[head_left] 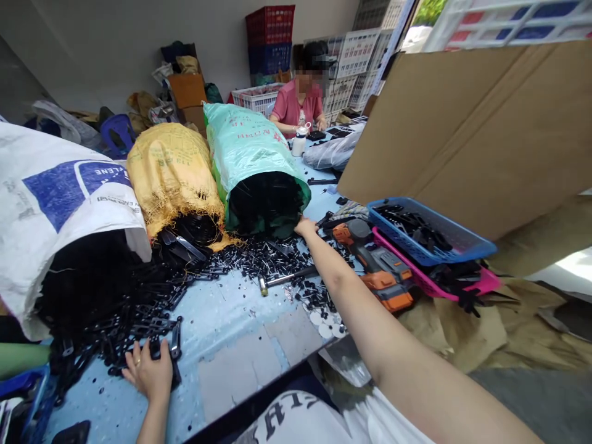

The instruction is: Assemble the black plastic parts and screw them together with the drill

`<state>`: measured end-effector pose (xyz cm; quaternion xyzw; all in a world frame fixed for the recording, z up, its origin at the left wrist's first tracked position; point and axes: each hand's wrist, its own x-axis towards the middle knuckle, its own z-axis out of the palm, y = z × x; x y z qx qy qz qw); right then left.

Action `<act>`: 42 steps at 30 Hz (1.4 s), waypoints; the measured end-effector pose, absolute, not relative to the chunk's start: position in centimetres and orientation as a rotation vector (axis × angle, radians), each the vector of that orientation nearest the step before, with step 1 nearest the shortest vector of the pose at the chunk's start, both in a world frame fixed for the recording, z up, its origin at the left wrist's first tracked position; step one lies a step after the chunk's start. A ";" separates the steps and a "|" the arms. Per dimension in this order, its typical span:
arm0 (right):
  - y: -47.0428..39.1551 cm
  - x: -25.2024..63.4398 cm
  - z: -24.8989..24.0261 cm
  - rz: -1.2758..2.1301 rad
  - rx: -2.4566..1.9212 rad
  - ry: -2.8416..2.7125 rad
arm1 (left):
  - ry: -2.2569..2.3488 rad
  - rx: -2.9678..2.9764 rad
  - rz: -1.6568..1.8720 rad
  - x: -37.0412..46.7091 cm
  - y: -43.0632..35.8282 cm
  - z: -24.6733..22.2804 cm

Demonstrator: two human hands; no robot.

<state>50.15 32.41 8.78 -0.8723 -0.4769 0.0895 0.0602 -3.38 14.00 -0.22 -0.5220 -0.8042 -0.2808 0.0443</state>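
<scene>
Seemingly at a picking step, left hand (150, 373) spreads over black parts (176, 338) on tabletop (217, 314), right hand (306, 227) is at green bag (259, 145) mouth, grip unclear, any lift needing left fingers closed

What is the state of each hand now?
Left hand: fingers apart on black parts; grip unclear.
Right hand: at mouth of green sack; cannot tell its grip.

The person wore a white top (305, 422) printed across the front with large, dark, blocky lettering (289, 410), its cloth loosely creased along the right side. Very dark cloth (303, 379) showed just beyond the top. A thin gold-coloured ring (137, 361) circled a finger of the left hand (150, 372). Both forearms were bare where they showed.
</scene>
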 end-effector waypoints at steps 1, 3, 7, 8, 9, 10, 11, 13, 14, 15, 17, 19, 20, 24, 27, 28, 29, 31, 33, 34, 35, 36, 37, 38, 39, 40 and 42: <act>32.0 49.7 9.1 0.326 -2.676 -1.434 | -2.462 -1.594 -0.862 -3.3 14.0 -0.1; 31.4 48.4 9.6 0.440 -2.732 -1.432 | -2.464 -1.603 -0.865 -3.2 13.9 0.2; 29.8 44.6 10.0 0.542 -2.689 -1.572 | -2.483 -1.606 -0.854 -2.9 13.7 0.8; 29.2 43.6 9.9 0.549 -2.654 -1.630 | -2.483 -1.606 -0.848 -2.9 13.7 0.9; 28.5 42.6 9.9 0.552 -2.612 -1.694 | -2.484 -1.606 -0.842 -2.9 13.6 0.9; 27.8 41.7 9.8 0.549 -2.568 -1.760 | -2.484 -1.609 -0.838 -2.9 13.6 1.0; 27.2 40.9 9.9 0.536 -2.524 -1.822 | -2.486 -1.613 -0.833 -2.8 13.5 1.0; 26.2 39.6 10.3 0.471 -2.441 -1.927 | -2.498 -1.624 -0.819 -2.9 13.4 1.0; 26.1 39.0 10.6 0.422 -2.399 -1.969 | -2.506 -1.628 -0.811 -2.9 13.4 1.0; 26.2 38.4 11.1 0.371 -2.345 -2.012 | -2.514 -1.628 -0.804 -2.9 13.4 0.9; 27.3 36.8 12.2 0.292 -2.188 -2.121 | -2.525 -1.623 -0.805 -3.0 13.4 0.8; 29.0 34.1 13.2 0.260 -1.976 -2.255 | -2.529 -1.621 -0.818 -3.1 13.5 0.7; 30.0 32.4 13.5 0.256 -1.863 -2.320 | -2.529 -1.619 -0.823 -3.1 13.5 0.7; 33.1 24.3 13.5 0.264 -1.523 -2.472 | -2.555 -1.604 -0.788 -3.2 13.5 0.7; 34.0 18.8 13.0 0.286 -1.443 -2.471 | -2.586 -1.604 -0.774 -3.3 13.5 0.8; 33.9 17.4 12.9 0.299 -1.428 -2.467 | -2.588 -1.609 -0.798 -3.4 13.5 0.8; 33.5 16.4 12.7 0.317 -1.397 -2.472 | -2.584 -1.615 -0.835 -3.5 13.5 0.8; 31.7 15.4 12.3 0.357 -1.266 -2.508 | -2.562 -1.614 -0.931 -3.6 13.5 0.6; 28.0 16.0 11.6 0.387 -1.074 -2.547 | -2.534 -1.606 -1.010 -3.7 13.5 0.5; 25.5 17.0 11.1 0.399 -0.988 -2.557 | -2.520 -1.606 -1.038 -3.7 13.5 0.4; 22.6 18.3 10.5 0.404 -0.924 -2.561 | -2.510 -1.612 -1.057 -3.7 13.5 0.3; 19.4 19.9 9.8 0.407 -0.888 -2.561 | -2.504 -1.619 -1.070 -3.8 13.5 0.2; 16.2 21.8 9.0 0.410 -0.858 -2.577 | -2.501 -1.630 -1.079 -3.8 13.5 0.2; 13.0 23.9 8.1 0.387 -0.848 -2.604 | -2.500 -1.639 -1.085 -3.8 13.5 0.2; 10.2 26.1 7.3 0.341 -0.861 -2.639 | -2.502 -1.647 -1.091 -3.8 13.5 0.2; 7.8 28.4 6.5 0.298 -0.874 -2.684 | -2.503 -1.653 -1.096 -3.8 13.5 0.2; 4.6 32.5 5.1 0.218 -0.980 -2.753 | -2.501 -1.656 -1.109 -3.9 13.5 0.2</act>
